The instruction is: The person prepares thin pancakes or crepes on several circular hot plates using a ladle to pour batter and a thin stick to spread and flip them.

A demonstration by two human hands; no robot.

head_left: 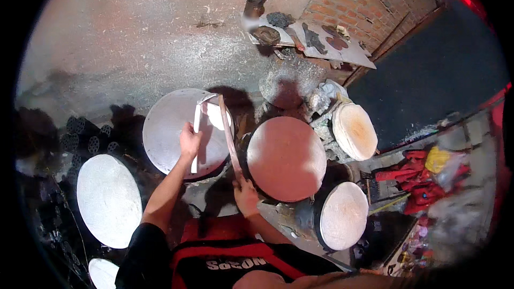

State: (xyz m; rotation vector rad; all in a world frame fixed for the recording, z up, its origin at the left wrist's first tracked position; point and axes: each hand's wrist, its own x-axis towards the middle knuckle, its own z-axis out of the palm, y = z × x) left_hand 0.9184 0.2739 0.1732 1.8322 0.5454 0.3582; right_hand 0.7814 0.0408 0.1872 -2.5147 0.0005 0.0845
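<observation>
My left hand is closed on a long white strip held upright over a large grey metal disc. My right hand grips the lower end of a long wooden stick, which slants up to the disc's right side. The tops of strip and stick meet near a small metal piece; a white patch shows between them, too unclear to name. Right of the stick is a reddish-brown round disc.
Pale round discs lie at left and lower right, with a stack at right. Perforated black cylinders are piled left. A cluttered board lines the wall, beside a dark slab. Red and yellow bags lie at right.
</observation>
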